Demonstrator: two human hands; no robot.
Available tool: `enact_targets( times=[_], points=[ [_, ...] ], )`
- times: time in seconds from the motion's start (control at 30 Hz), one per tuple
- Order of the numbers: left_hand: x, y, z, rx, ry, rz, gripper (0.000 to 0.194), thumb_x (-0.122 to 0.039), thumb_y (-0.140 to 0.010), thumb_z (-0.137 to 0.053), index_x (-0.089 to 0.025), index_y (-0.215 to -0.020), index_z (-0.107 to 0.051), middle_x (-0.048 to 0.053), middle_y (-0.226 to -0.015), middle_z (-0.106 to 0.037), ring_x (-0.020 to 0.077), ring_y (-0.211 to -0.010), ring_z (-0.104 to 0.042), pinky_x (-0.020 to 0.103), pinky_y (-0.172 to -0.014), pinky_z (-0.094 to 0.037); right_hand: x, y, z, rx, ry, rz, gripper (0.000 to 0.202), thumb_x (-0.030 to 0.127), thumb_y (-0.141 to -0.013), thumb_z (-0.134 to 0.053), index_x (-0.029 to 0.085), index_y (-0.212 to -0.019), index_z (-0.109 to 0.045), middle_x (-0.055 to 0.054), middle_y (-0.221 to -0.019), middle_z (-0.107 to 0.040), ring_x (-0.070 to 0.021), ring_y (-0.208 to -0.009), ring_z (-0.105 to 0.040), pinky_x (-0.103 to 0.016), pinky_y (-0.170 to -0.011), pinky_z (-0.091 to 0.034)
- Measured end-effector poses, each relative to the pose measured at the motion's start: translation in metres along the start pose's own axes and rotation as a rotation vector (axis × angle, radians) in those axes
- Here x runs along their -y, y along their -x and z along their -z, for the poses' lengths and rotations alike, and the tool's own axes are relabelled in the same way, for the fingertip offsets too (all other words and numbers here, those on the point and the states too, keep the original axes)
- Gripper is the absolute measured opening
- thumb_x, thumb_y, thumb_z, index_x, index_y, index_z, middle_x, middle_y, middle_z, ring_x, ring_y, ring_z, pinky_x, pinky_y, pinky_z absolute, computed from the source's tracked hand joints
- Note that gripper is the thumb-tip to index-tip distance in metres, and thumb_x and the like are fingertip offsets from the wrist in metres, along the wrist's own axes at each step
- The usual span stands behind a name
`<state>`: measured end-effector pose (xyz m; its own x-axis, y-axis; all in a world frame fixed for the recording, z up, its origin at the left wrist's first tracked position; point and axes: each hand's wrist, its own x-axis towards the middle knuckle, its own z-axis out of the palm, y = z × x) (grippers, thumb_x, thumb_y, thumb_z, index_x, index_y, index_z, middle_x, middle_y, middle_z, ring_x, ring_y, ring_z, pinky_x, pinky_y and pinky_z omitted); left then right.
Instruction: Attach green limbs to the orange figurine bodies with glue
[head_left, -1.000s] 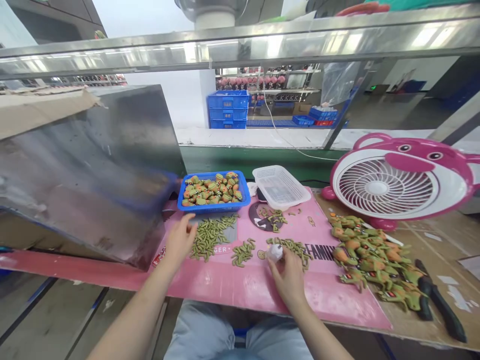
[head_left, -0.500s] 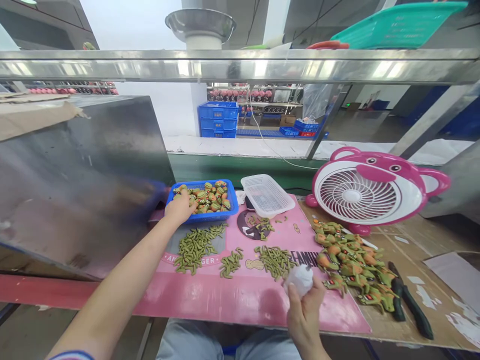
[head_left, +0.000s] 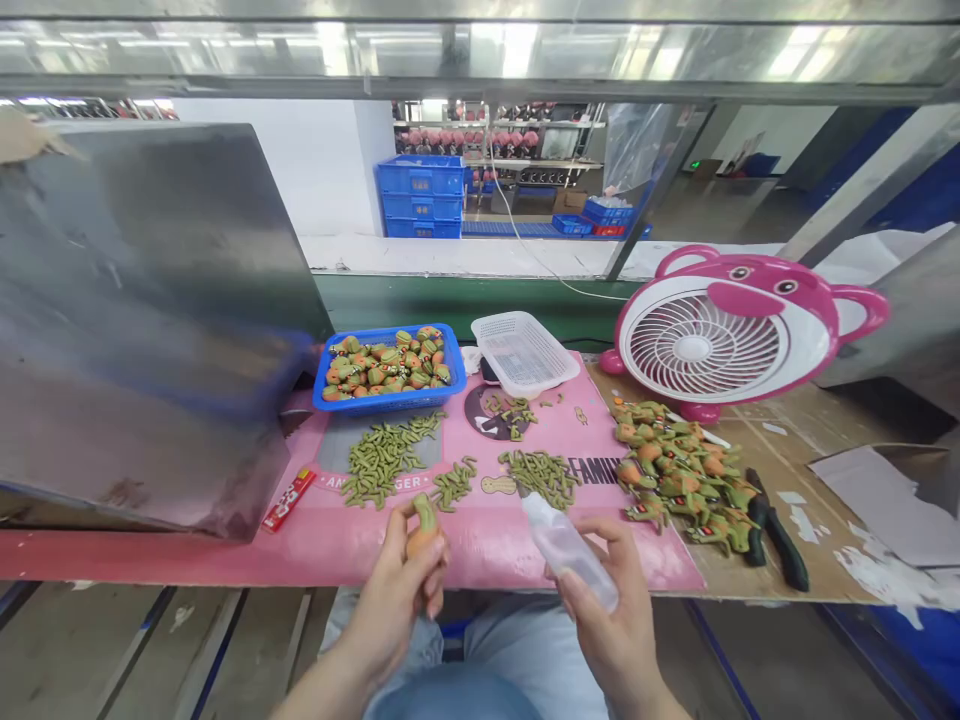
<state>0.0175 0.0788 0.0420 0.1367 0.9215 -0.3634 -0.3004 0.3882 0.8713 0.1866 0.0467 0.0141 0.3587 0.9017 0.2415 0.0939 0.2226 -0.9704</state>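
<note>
A green and orange figure (head_left: 423, 536) is pinched in my left hand (head_left: 397, 590) above the front of the pink mat (head_left: 480, 535). My right hand (head_left: 619, 600) grips a translucent squeeze bottle (head_left: 574, 555), its white nozzle end tilted up to the left. Behind my left hand lie a large pile of small green pieces (head_left: 382, 460) and a smaller one (head_left: 453, 484). Another green pile (head_left: 541, 476) sits just beyond the bottle's tip. A blue basket (head_left: 390, 403) at the back left holds many rounded green and orange figures.
Assembled figures (head_left: 682, 475) are heaped at the right, beside black-handled tools (head_left: 784, 545). Behind them stands a pink bear-shaped fan (head_left: 701, 335). A white basket (head_left: 525, 355) rests at the back. A red packet (head_left: 289, 500) lies left, near a metal box (head_left: 150, 330).
My left hand has come back from the blue basket with a figure in it. The bottle in my right hand now shows its side. The view has tilted downward.
</note>
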Motion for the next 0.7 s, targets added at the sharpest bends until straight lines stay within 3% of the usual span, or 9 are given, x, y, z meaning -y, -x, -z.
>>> enact_targets(
  times=[0.1, 0.23, 0.33, 0.43, 0.53, 0.7],
  points=[
    [0.014, 0.008, 0.005, 0.055, 0.005, -0.002, 0.032, -0.043, -0.064, -0.068, -0.021, -0.079, -0.050, -0.005, -0.065, -0.052, 0.0068, -0.048, -0.042, 0.018, -0.043, -0.035, 0.003, 0.001, 0.005, 0.048, -0.032, 0.031, 0.026, 0.038, -0.075, -0.058, 0.023, -0.096, -0.050, -0.001, -0.074, -0.059, -0.0137, -0.056, -0.054, -0.025, -0.048, -0.045],
    [0.012, 0.016, 0.009, 0.054, 0.003, 0.063, 0.041, -0.043, -0.060, -0.074, -0.017, -0.087, -0.057, -0.004, -0.062, -0.056, 0.0071, -0.052, -0.045, 0.019, -0.051, -0.038, 0.010, -0.002, 0.010, 0.001, -0.037, 0.112, 0.024, 0.036, -0.076, -0.059, 0.023, -0.096, -0.055, -0.002, -0.078, -0.058, -0.0153, -0.063, -0.057, -0.025, -0.051, -0.048],
    [0.011, 0.020, 0.009, 0.046, 0.084, 0.098, 0.046, -0.047, -0.059, -0.073, -0.019, -0.091, -0.055, -0.001, -0.063, -0.061, 0.0086, -0.048, -0.048, 0.020, -0.045, -0.039, 0.020, -0.003, 0.010, -0.024, -0.033, 0.117, 0.025, 0.036, -0.075, -0.060, 0.023, -0.095, -0.056, -0.002, -0.078, -0.058, -0.0153, -0.063, -0.057, -0.024, -0.050, -0.047],
    [0.013, 0.021, 0.008, 0.071, 0.112, 0.079, 0.039, -0.050, -0.063, -0.069, -0.019, -0.083, -0.055, 0.000, -0.064, -0.064, 0.0090, -0.043, -0.050, 0.019, -0.037, -0.038, 0.028, -0.003, 0.011, 0.008, -0.005, 0.118, 0.026, 0.035, -0.074, -0.062, 0.021, -0.095, -0.058, -0.004, -0.078, -0.060, -0.0165, -0.063, -0.059, -0.024, -0.049, -0.047],
    [0.010, 0.022, 0.005, 0.055, 0.073, 0.092, 0.040, -0.048, -0.057, -0.074, -0.016, -0.075, -0.058, 0.000, -0.058, -0.062, 0.0099, -0.045, -0.054, 0.017, -0.035, -0.039, 0.034, -0.003, 0.013, 0.020, 0.004, 0.128, 0.026, 0.038, -0.073, -0.062, 0.021, -0.093, -0.059, -0.004, -0.075, -0.060, -0.0172, -0.062, -0.059, -0.024, -0.048, -0.047],
    [0.002, 0.024, -0.002, 0.000, 0.075, 0.125, 0.048, -0.048, -0.050, -0.077, -0.018, -0.079, -0.053, -0.001, -0.054, -0.064, 0.0101, -0.038, -0.054, 0.016, -0.031, -0.040, 0.036, 0.002, 0.018, -0.046, 0.043, 0.155, 0.035, 0.048, -0.070, -0.061, 0.019, -0.090, -0.057, -0.005, -0.073, -0.058, -0.0184, -0.060, -0.057, -0.028, -0.050, -0.047]
  ],
)
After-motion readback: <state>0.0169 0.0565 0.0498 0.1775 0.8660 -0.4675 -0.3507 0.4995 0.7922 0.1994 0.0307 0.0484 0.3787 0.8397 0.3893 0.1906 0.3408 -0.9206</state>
